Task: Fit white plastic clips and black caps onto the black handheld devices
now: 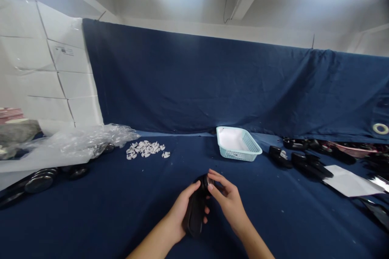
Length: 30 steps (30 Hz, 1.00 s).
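Looks like a long, narrow black casing (194,214), rounded at the near end and dark all over. Lies lengthwise in the left hand (180,207), held under its thumb and inside its curled fingers. Points away from the left wrist, leaning slightly toward the right hand (227,196). Carries a round black end part (203,182) just beyond the left thumb, pinched by the thumb and fingers of the right hand, with a small silvery glint there (partly hidden, finer detail unclear).
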Motion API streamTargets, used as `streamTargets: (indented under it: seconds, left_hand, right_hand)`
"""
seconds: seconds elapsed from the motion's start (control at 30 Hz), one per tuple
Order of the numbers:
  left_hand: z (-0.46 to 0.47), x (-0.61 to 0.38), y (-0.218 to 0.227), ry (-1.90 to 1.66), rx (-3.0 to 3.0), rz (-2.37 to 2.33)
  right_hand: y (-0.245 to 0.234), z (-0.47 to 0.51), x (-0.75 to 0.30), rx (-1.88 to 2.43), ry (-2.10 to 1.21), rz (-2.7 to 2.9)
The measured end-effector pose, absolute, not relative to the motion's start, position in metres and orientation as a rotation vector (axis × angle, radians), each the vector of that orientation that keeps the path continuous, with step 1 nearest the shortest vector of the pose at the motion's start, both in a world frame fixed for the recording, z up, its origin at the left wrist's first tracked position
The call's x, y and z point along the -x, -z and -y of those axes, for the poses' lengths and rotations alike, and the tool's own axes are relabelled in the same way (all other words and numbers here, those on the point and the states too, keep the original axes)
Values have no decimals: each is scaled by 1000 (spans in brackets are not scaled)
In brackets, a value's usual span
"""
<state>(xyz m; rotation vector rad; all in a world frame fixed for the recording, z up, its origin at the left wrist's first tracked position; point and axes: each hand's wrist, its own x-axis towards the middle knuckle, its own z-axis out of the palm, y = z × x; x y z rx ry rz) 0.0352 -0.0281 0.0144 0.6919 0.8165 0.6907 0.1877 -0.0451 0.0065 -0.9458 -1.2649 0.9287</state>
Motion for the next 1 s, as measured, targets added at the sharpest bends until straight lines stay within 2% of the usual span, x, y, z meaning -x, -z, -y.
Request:
streamTargets:
  seconds: [0.13, 0.47, 1.0]
  left_hand:
    - [31, -34, -21, -788, -801, -865]
    - [31, -33, -22, -822, -990, -929]
    - [28, -29, -22, -779, -1043, -918]
  right_hand:
    - [-10, 44, -199, 1029, -818, 1406]
    - [-9, 45, -207, 1167, -928, 1461]
    - [-15, 52, -212, 1051, -774, 1635]
